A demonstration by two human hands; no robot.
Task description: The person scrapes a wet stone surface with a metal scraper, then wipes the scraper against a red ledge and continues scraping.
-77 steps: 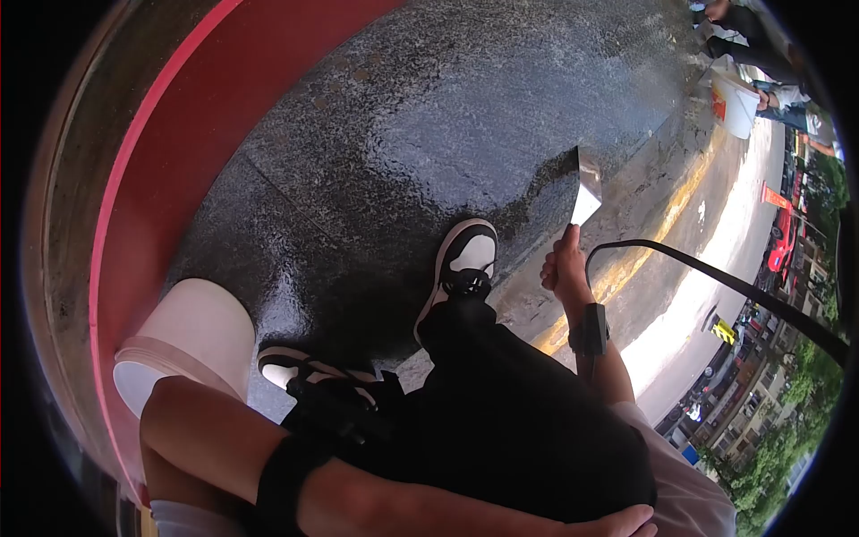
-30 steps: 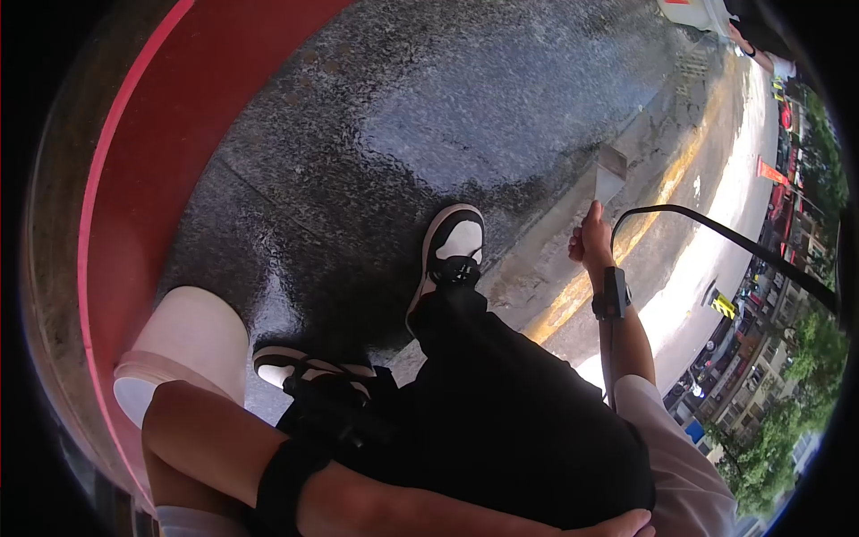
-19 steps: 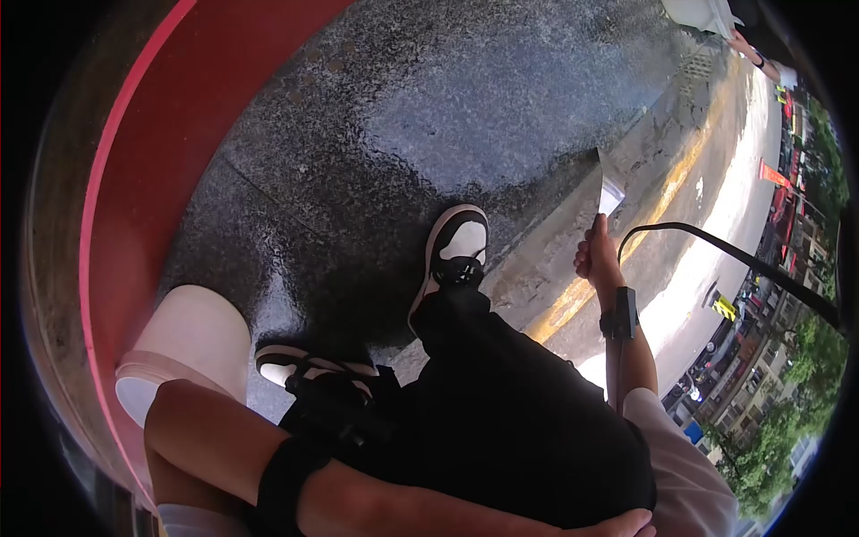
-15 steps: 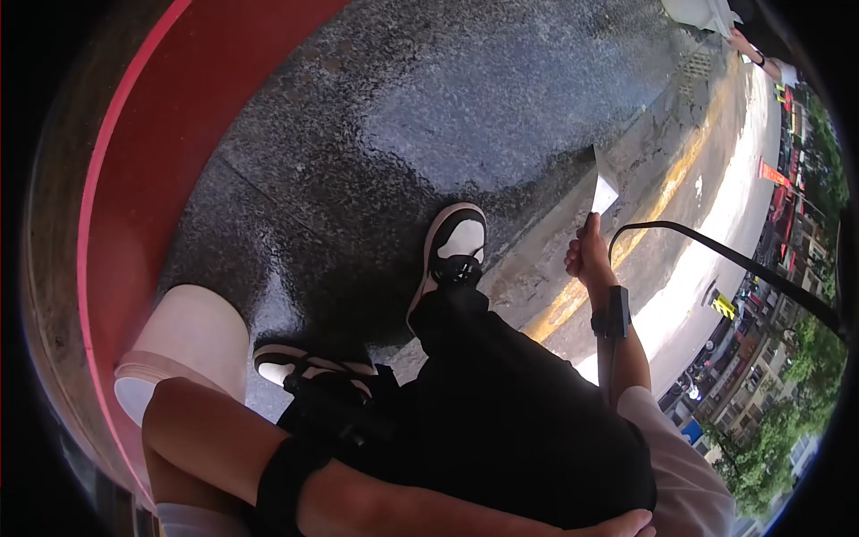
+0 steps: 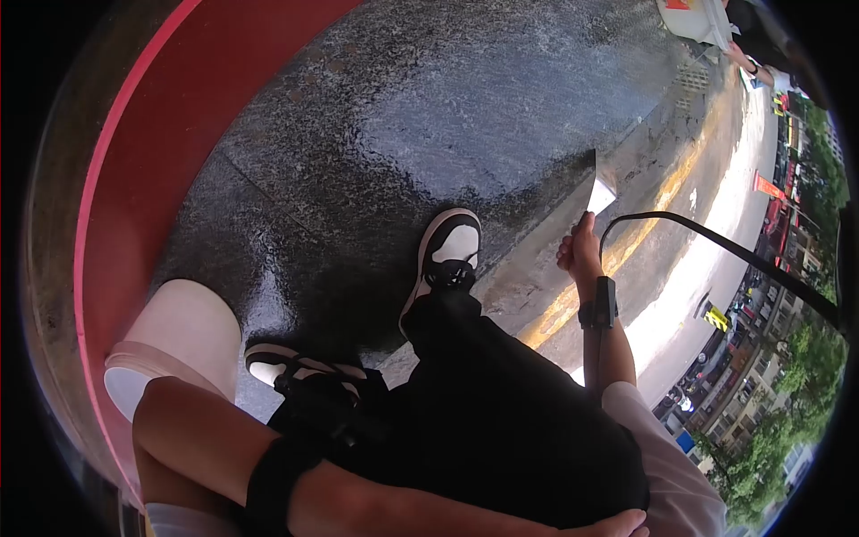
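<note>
My right hand (image 5: 583,252) is wrapped round the dark handle of a broad-bladed knife (image 5: 600,196). Its blade points away from me, above the paved edge; part of it shines white and part looks dark. A black device is strapped to that wrist. My left forearm crosses low over my dark trousers (image 5: 528,412), a black band around it. My left hand (image 5: 613,524) rests by my thigh and right sleeve; the frame edge cuts off most of its fingers. Near my left elbow stands a white bucket (image 5: 188,327), partly covered by the arm.
My two black-and-white shoes (image 5: 461,242) stand on wet dark paving (image 5: 358,206). A red curved band (image 5: 161,134) borders it on the left. A black strap (image 5: 725,246) arcs across the right. Top right, another person's hand (image 5: 741,58) is at a white container (image 5: 693,20). Beyond lies a street.
The whole view has shifted slightly. At top right, more of the white container shows, with a red patch, and the other person's hand is a little lower. My grip on the knife is unchanged.
</note>
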